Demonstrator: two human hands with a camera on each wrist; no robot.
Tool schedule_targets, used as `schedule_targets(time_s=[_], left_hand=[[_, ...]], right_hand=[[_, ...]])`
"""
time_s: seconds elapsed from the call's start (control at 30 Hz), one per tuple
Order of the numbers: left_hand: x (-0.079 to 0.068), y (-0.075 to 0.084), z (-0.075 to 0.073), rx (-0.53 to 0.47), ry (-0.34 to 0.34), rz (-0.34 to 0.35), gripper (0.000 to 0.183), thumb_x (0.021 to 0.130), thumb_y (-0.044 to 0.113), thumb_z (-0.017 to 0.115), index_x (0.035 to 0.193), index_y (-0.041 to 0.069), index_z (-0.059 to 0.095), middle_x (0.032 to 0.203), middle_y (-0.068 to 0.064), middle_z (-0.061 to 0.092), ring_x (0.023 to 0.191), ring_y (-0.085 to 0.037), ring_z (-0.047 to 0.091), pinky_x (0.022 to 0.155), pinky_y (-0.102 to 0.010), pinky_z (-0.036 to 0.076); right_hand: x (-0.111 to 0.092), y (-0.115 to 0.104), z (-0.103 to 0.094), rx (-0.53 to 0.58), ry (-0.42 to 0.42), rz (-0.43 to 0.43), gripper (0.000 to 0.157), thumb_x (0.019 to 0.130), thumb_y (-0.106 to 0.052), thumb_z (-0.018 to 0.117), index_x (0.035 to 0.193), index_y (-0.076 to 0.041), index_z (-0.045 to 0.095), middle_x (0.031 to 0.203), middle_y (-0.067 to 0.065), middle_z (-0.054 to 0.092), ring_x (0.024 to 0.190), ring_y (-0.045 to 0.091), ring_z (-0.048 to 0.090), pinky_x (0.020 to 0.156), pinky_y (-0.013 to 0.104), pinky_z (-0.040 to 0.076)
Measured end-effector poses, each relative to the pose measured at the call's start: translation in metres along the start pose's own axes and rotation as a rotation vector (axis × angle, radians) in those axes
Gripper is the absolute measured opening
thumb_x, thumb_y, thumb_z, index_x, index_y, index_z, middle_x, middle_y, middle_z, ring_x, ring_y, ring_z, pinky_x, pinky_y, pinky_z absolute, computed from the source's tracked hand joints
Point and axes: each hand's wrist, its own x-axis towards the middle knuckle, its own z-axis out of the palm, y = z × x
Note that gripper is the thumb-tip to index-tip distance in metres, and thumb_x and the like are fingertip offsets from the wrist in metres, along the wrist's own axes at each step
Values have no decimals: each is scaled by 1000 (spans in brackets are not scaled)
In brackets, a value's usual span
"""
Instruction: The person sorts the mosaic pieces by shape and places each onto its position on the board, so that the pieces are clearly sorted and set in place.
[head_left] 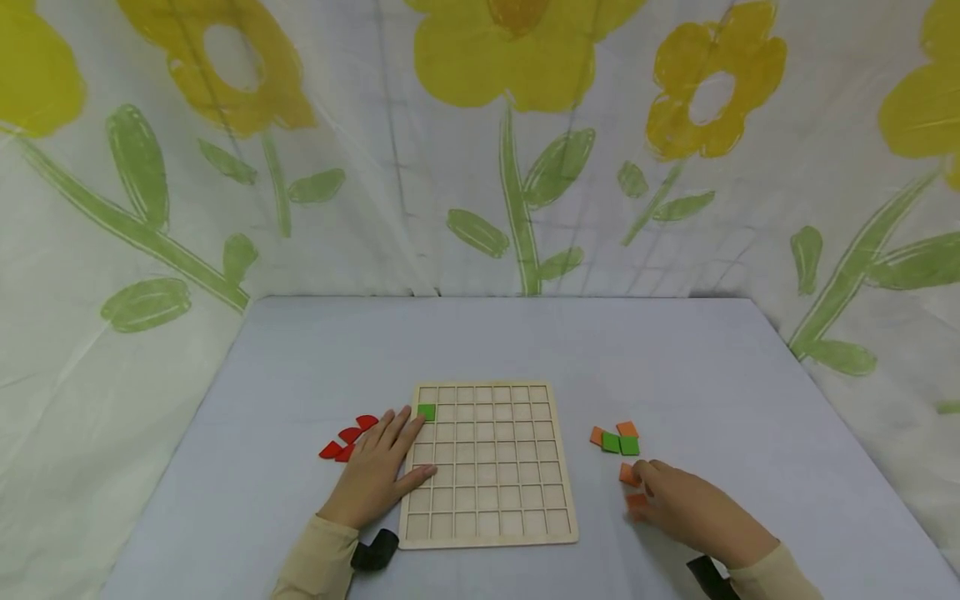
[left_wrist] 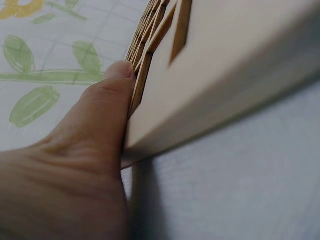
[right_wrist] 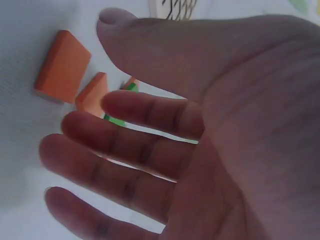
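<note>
My left hand [head_left: 375,467] lies over the left rim of a wooden grid board [head_left: 487,542], fingers spread and straight. In the left wrist view its thumb [left_wrist: 102,107] rests along the board's edge. One green square tile [head_left: 426,412] sits in a left-column cell near the top, beside the fingertips. To the right of the board, my right hand [head_left: 690,504] reaches over two orange square tiles [head_left: 628,475]. The right wrist view shows its thumb and fingers apart with nothing between them, and an orange tile [right_wrist: 64,67] just beyond the fingertips.
Several red quarter-round pieces [head_left: 350,435] lie left of the board, partly behind my left hand. Two green tiles [head_left: 620,444] and two more orange tiles [head_left: 627,428] form a cluster on the right of the white table [head_left: 495,333]. A flower-printed curtain [head_left: 375,208] hangs behind.
</note>
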Motion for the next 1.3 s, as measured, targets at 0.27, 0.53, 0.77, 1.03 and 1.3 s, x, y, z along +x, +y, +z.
schedule_targets(time_s=[0.27, 0.53, 0.77, 1.03, 1.3], left_hand=[[0, 1, -2, -5, -3, -1, 76, 86, 53, 63, 148, 14, 38, 154, -12, 33, 142, -37, 26, 108, -61, 26], [1, 2, -4, -5, 4, 0, 76, 86, 52, 64, 147, 13, 39, 153, -13, 34, 141, -37, 27, 107, -62, 26], [0, 1, -3, -6, -3, -8, 76, 87, 55, 61, 147, 15, 39, 153, -12, 34, 142, -37, 26, 107, -62, 26], [-1, 0, 0, -18, 3, -7, 76, 87, 58, 58, 147, 16, 39, 153, -11, 34, 142, -36, 27, 107, -62, 27], [-2, 0, 0, -17, 2, -11, 76, 87, 57, 59, 147, 16, 39, 153, -11, 34, 142, -36, 27, 107, -62, 27]], right_hand=[[-2, 3, 11, -46, 22, -68, 34, 77, -28, 78, 102, -12, 60, 77, -10, 47, 64, 2, 41, 57, 24, 40], [-2, 1, 12, -50, 27, -82, 25, 82, -25, 75, 98, -15, 59, 75, -9, 46, 62, 3, 40, 54, 23, 38], [2, -3, 11, -87, 181, -222, 20, 82, -11, 72, 94, -10, 56, 75, -8, 44, 62, 2, 38, 53, 21, 39], [19, -20, -4, -92, 323, -368, 33, 75, -1, 76, 102, -3, 57, 87, -1, 49, 69, 6, 49, 57, 19, 45], [54, -49, -19, -95, 352, -416, 34, 77, 0, 75, 106, -5, 58, 95, 2, 55, 77, 9, 54, 61, 20, 48]])
